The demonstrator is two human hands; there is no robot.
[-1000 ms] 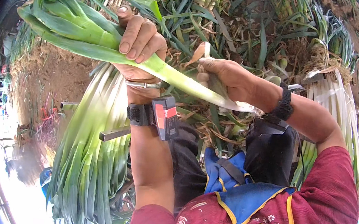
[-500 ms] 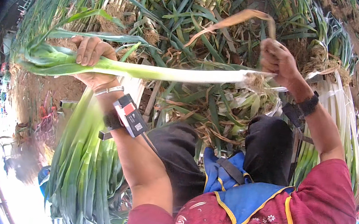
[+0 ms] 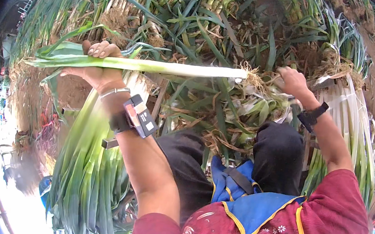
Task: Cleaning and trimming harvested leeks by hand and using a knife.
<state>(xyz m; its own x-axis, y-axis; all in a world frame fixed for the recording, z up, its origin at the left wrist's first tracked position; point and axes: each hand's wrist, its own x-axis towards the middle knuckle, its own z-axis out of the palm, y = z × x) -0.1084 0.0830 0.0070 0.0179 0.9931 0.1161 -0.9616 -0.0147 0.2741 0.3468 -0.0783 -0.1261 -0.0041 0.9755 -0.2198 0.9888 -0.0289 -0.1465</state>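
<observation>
Floor here is brown dirt [image 3: 35,99], mostly buried under green stalks and a heap of leaf scraps [image 3: 228,106] in front of the person's knees [image 3: 279,150]. Strong light washes out the lower left.

Left arm reaches forward, bracelet [image 3: 116,92] and small box [image 3: 140,116] on the wrist. Left hand [image 3: 101,63] is palm up, fingers curled loosely; its grip has one leek [image 3: 180,69] near the leafy end. Leek lies nearly level above the scraps, roots [image 3: 253,79] pointing right.

Right arm bent, right hand [image 3: 294,82] just beyond the roots, apart from them. Fingers curled; can't tell if that grip holds anything.

Leek bundles: left one [image 3: 93,161] beside a metal bar [image 3: 110,143], right one [image 3: 351,122] beyond the right arm.
</observation>
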